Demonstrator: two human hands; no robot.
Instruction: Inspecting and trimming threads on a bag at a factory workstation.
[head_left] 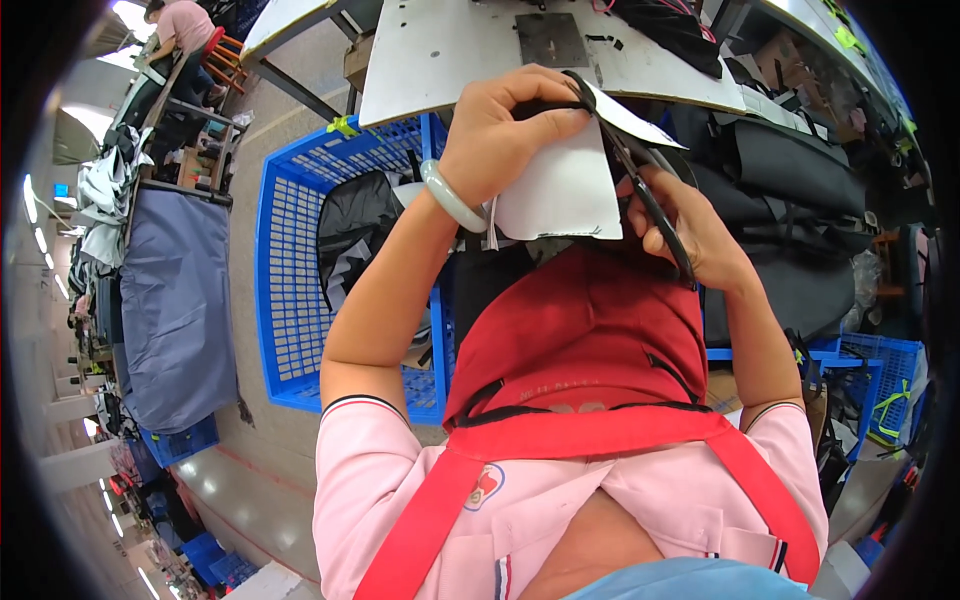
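Observation:
My left hand (508,130), with a pale bangle (452,197) at its wrist, pinches the upper edge of a white sheet-like piece (562,190) and some dark material along it. The piece hangs in front of my red apron (570,330). Whether it is cloth or paper, I cannot tell. In my right hand (695,225) is a pair of scissors (662,215) with black handles. Its blades point up and left toward the fingers of my left hand, lying against the white piece. A second white flap extends right, beyond the blades.
A white worktable (440,60) stands ahead, with black fabric (670,35) on its far right. At the left is a blue plastic crate (268,300) holding black and grey material. Dark sheets (790,200) are stacked at the right. Another person (185,40) sits at far left.

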